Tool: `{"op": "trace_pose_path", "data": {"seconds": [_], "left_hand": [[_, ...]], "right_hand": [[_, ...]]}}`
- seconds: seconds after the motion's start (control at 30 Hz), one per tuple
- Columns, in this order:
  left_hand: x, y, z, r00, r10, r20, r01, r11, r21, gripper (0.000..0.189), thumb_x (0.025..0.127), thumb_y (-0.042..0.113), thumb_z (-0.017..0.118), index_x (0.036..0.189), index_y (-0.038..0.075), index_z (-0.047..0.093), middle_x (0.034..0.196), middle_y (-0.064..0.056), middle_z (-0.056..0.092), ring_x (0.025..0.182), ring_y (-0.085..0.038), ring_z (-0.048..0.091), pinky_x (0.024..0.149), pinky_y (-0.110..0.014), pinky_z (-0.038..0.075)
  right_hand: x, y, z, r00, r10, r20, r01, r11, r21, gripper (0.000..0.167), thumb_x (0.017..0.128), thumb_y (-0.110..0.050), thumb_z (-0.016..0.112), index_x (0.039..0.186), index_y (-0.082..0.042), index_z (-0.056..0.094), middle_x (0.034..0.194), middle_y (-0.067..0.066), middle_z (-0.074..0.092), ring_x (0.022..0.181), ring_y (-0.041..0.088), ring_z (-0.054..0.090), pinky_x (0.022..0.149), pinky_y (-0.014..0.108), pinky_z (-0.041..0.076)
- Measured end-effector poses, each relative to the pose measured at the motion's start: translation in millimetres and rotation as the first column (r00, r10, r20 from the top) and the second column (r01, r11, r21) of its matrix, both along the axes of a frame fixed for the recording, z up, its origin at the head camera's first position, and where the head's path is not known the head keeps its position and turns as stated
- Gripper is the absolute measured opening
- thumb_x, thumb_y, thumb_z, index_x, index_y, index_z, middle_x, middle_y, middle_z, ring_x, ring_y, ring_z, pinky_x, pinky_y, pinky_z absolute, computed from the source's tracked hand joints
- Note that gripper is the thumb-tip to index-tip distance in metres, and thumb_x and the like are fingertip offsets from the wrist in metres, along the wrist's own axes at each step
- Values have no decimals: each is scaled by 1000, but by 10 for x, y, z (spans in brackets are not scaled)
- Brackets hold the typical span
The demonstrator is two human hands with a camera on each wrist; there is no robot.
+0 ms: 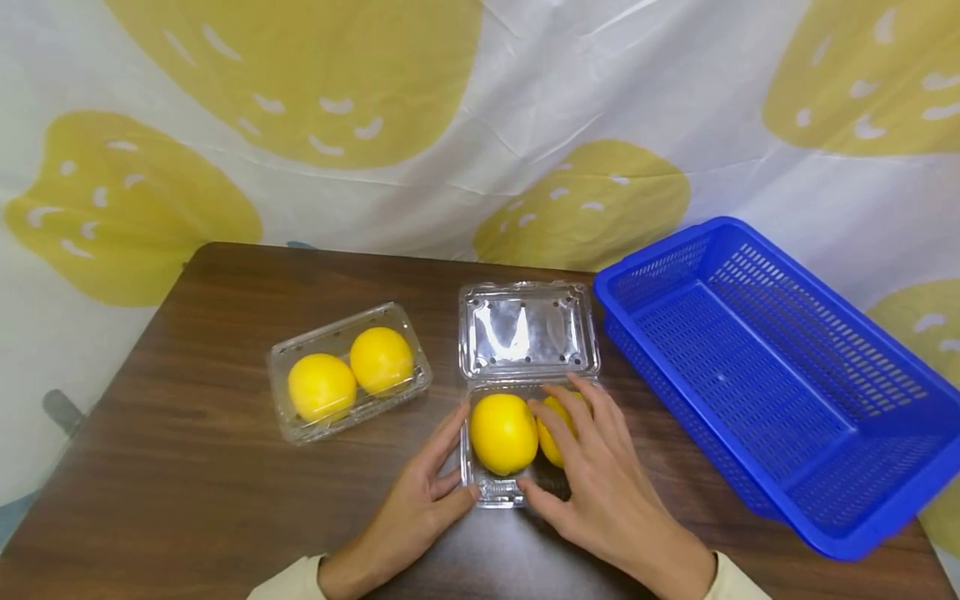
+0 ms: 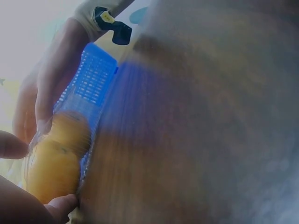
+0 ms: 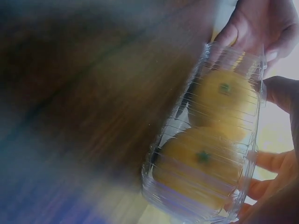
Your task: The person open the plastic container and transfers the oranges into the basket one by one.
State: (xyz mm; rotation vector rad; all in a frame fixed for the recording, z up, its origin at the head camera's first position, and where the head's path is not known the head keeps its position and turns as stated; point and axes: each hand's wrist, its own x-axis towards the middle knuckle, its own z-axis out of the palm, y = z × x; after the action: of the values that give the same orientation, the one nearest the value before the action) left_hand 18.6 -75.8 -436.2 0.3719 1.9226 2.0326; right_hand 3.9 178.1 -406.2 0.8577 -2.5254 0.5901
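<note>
An unlatched clear plastic clamshell box (image 1: 498, 498) lies on the table, its lid (image 1: 528, 333) folded back behind it. Two yellow-orange round fruits, apparently oranges, sit inside: the left orange (image 1: 504, 433) and the right orange (image 1: 553, 429). My left hand (image 1: 420, 492) holds the box's left end, thumb at the front corner and fingers along the side. Spread over the right orange is my right hand (image 1: 600, 467), its thumb by the front rim and some fingertips near the hinge. It partly hides that orange. Green stem ends show on both oranges (image 3: 201, 163) in the right wrist view.
To the left stands a closed clear box (image 1: 300, 433) with two more oranges (image 1: 322, 387). A blue plastic basket (image 1: 750, 367) takes up the right side, close to the lid. A patterned cloth (image 1: 420, 208) hangs behind the brown table (image 1: 187, 467).
</note>
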Motion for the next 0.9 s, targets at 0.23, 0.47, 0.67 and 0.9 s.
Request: {"op": "trace_pose_path", "data": {"seconds": [0.23, 0.47, 0.67, 0.9], "left_hand": [[-1, -7, -8, 1000, -9, 13, 9, 1000, -6, 94, 96, -5, 67, 177, 14, 22, 185, -7, 11, 167, -34, 20, 126, -48, 41], [4, -28, -13, 1000, -4, 14, 4, 1000, -27, 94, 97, -4, 67, 177, 17, 23, 185, -7, 11, 167, -36, 22, 125, -49, 41], [5, -43, -8, 1000, -13, 11, 13, 999, -43, 92, 99, 0, 68, 177, 18, 23, 185, -9, 9, 166, -38, 23, 126, -56, 40], [3, -42, 3, 1000, -20, 21, 21, 999, -34, 93, 98, 0, 68, 177, 18, 23, 185, -9, 9, 167, -37, 22, 126, -53, 39]], "right_hand": [[-54, -35, 2, 999, 2, 37, -5, 997, 72, 80, 81, -43, 91, 147, -6, 64, 152, 20, 59, 152, 50, 42, 125, 77, 28], [-126, -69, 3, 997, 16, 73, -24, 993, 118, 83, 81, -50, 93, 149, -10, 64, 149, 17, 61, 149, 46, 45, 125, 80, 26], [-192, -66, 38, 996, 36, 83, -50, 984, 171, 89, 81, -55, 94, 153, -16, 61, 145, 13, 63, 148, 43, 46, 126, 80, 23], [-250, -65, 72, 995, 49, 86, -67, 971, 229, 92, 78, -58, 95, 153, -17, 61, 145, 11, 64, 148, 43, 46, 126, 81, 24]]}}
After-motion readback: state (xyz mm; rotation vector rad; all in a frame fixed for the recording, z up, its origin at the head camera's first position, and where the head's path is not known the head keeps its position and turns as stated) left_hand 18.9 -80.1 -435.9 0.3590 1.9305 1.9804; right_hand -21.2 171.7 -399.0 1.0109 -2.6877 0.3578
